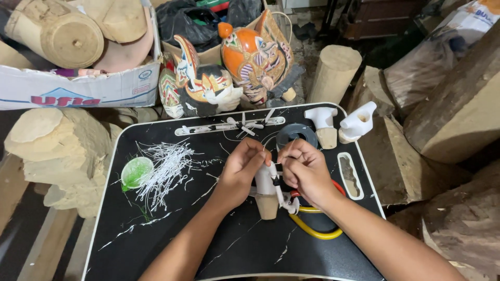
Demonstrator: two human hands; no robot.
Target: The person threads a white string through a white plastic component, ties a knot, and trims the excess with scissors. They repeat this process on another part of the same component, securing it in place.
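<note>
My left hand point(240, 169) and my right hand point(304, 167) meet over the middle of a black marbled lap tray point(156, 239). Between them stands a small carved wooden figure point(267, 193), white on top with a bare wood base. My left hand grips its white upper part. The fingers of my right hand pinch something thin at the top of the figure, too small to make out. Pliers with yellow and red handles point(312, 225) lie on the tray under my right wrist.
A pile of thin white strands point(165, 167) and a green round lid point(136, 171) lie at the tray's left. Two more white-painted figures point(341, 124) and a dark tape roll point(297, 135) stand at the back. Painted wooden masks point(229, 73), logs point(60, 151) and a cardboard box point(78, 86) surround the tray.
</note>
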